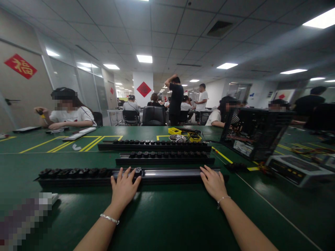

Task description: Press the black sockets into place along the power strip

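A long black rail point(167, 179) lies across the table in front of me, with a shiny bare channel along its right part. Several black socket-like modules point(74, 172) sit in a row on its left part. My left hand point(123, 188), fingers spread, rests on the rail's middle. One lone module point(138, 170) is by its fingertips; whether they touch it I cannot tell. My right hand point(215, 184) lies with fingers apart on the rail's right end. Behind are a shorter rail point(164, 160) and another long rail point(154, 147), both carrying rows of modules.
An open black computer case point(258, 134) and a grey power supply unit point(300, 170) stand at the right. Yellow trays point(174, 131), a metal dish point(177, 138) and cables lie at the back. A blurred-out object point(28, 216) is at lower left. A co-worker point(69, 113) sits across the green table point(167, 223).
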{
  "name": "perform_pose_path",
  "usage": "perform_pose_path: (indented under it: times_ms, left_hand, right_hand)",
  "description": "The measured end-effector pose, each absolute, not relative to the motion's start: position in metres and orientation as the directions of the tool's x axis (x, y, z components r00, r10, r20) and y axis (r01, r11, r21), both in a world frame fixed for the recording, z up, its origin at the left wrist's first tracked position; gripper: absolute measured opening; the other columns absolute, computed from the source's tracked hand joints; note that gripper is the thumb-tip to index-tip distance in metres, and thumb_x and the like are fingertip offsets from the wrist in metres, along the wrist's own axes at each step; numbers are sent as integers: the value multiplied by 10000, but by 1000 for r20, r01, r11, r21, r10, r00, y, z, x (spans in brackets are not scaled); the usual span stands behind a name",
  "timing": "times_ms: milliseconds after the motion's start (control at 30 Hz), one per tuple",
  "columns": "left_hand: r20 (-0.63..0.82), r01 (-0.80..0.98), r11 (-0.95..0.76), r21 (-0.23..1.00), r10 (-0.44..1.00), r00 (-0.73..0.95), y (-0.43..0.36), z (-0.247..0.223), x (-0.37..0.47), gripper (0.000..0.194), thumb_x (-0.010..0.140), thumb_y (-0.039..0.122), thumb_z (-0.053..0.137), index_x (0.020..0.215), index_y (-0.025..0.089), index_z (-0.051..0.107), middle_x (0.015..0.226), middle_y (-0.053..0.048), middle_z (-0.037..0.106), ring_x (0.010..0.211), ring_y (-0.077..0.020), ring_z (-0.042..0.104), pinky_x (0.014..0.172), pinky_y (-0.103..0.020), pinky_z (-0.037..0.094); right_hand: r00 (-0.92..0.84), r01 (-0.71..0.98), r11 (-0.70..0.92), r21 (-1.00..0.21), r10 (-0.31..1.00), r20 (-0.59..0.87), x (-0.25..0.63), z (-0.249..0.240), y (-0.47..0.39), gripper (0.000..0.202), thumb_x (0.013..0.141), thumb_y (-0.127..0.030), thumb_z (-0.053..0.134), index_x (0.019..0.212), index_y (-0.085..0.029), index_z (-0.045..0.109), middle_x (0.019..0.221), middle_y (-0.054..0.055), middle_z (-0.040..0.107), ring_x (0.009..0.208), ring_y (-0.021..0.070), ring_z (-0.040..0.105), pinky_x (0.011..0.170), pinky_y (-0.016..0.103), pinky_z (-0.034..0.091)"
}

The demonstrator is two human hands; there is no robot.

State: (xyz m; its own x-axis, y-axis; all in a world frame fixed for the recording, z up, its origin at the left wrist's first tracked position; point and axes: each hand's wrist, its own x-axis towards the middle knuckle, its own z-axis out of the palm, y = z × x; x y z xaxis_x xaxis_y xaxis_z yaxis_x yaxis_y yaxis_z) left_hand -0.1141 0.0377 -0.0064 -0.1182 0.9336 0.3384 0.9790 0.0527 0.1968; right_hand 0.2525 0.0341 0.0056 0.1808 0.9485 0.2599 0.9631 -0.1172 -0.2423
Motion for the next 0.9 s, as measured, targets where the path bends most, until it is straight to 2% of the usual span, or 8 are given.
perform_pose_path:
  times_ms: [367, 667, 900]
  left_hand:
    - [335, 978, 54, 202, 934, -121, 37, -5, -113, 529, 845, 518, 325, 1294, 277, 469, 1411, -49, 409, 1358, -345, 183, 1031, -648, 133]
    - [352, 989, -1, 146, 934, -51, 31, -4, -102, 591, 857, 499, 291, 1315, 156, 443, 1412, -85, 402, 1353, -326, 208, 1061, -600, 141]
    - [355, 988, -18, 151, 934, -37, 31, -5, -104, 587, 854, 511, 293, 1314, 179, 444, 1410, -66, 407, 1343, -318, 241, 1060, -605, 141]
  right_hand:
    - [183, 965, -130, -227, 956, 229, 251, 8, 33, 537, 892, -493, 187, 1307, -290, 461, 1406, 0, 397, 1272, 209, 358, 1087, 486, 123]
    - [171, 969, -115, -217, 951, 257, 252, 6, 34, 524, 893, -476, 198, 1297, -286, 473, 1395, 4, 413, 1255, 204, 375, 1081, 480, 137]
    - [176, 970, -122, -213, 949, 262, 252, 4, 35, 517, 895, -470, 199, 1291, -290, 478, 1394, 5, 414, 1254, 204, 377, 1079, 482, 136]
